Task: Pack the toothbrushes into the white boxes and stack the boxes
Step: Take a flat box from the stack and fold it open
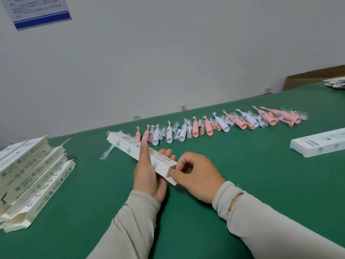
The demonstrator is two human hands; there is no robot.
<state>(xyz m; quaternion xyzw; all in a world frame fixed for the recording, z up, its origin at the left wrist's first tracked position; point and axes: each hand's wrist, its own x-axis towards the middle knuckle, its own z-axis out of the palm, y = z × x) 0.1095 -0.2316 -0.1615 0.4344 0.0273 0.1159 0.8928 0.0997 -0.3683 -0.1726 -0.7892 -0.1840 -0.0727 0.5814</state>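
White box [141, 153] is held above the green worktop [242, 165] by the left hand [147, 172]; its end flap is pinched by the right hand [196, 176]. Flap should be tucked squarely, box kept steady. Toothbrushes [214, 124] are lined up beyond.

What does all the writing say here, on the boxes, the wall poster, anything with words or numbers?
Nothing can be read for certain.
Wall poster: lines of dark print above a blue band, too blurred to read.
White box held in the left hand: grey print and teal round marks, too small.
Stack of boxes: barcodes and print, illegible.
Box at right: a logo and large pale lettering, blurred.
Toothbrushes: no text visible.
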